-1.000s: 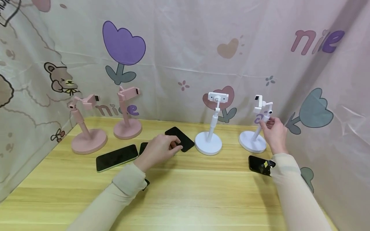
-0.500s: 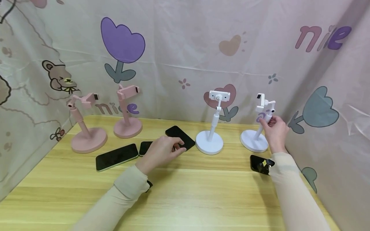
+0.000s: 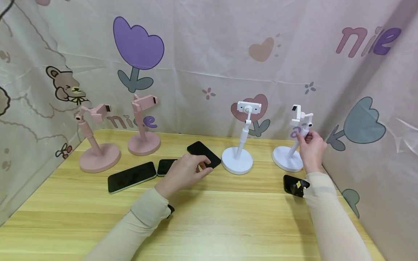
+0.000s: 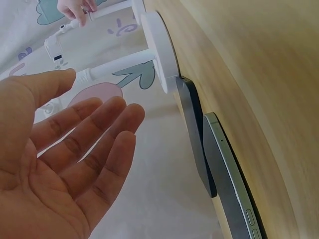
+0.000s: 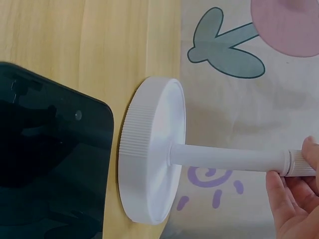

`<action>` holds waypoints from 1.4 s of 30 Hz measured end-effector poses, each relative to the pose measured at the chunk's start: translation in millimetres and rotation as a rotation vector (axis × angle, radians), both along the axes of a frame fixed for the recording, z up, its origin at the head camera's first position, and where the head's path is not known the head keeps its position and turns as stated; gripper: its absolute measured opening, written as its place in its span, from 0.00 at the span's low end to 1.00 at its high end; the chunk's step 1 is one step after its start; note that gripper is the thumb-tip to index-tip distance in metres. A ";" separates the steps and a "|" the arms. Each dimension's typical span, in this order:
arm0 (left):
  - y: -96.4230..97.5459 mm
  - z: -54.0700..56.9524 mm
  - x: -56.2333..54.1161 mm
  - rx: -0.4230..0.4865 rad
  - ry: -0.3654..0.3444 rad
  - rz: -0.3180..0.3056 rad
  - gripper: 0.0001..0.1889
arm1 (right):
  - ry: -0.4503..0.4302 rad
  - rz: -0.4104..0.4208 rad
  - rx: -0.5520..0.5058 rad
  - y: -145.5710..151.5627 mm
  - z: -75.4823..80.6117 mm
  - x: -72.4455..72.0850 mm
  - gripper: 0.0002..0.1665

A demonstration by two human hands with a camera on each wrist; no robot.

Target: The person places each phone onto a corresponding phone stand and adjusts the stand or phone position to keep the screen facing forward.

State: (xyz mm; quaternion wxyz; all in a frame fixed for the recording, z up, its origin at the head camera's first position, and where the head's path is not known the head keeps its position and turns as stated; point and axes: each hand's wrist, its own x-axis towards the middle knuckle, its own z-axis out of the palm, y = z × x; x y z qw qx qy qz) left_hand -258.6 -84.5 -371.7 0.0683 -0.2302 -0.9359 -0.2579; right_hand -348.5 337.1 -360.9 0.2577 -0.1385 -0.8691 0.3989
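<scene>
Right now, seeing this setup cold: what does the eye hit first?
Probably the big purple flower printed on the curtain, upper left in the head view. Then the white stand at far right, its pole held by the right grip. After that, two pink stands at the table's back left.

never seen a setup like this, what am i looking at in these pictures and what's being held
There's no machine here: a person is using two bare hands. The wide picture comes from a camera worn on the head; the two closer ones come from a camera on each wrist.

On the table are two pink stands, two white stands and several phones lying flat. The right hand holds the pole of the rightmost white stand. The left hand is empty, raised near the phones.
</scene>
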 end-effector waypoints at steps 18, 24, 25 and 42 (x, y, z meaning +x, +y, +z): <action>-1.9 1.7 -0.1 0.001 -0.029 0.004 0.16 | -0.011 0.031 0.046 -8.1 1.5 9.4 0.28; -3.1 3.4 0.8 -0.007 -0.023 0.006 0.17 | 0.023 0.056 0.085 -11.3 -2.8 14.7 0.28; -3.4 3.5 0.9 -0.006 -0.021 0.004 0.17 | 0.030 0.064 0.090 -11.6 -3.6 14.9 0.28; -4.6 5.1 2.0 0.031 -0.039 -0.015 0.17 | 0.027 0.160 0.107 -32.8 -4.6 38.8 0.29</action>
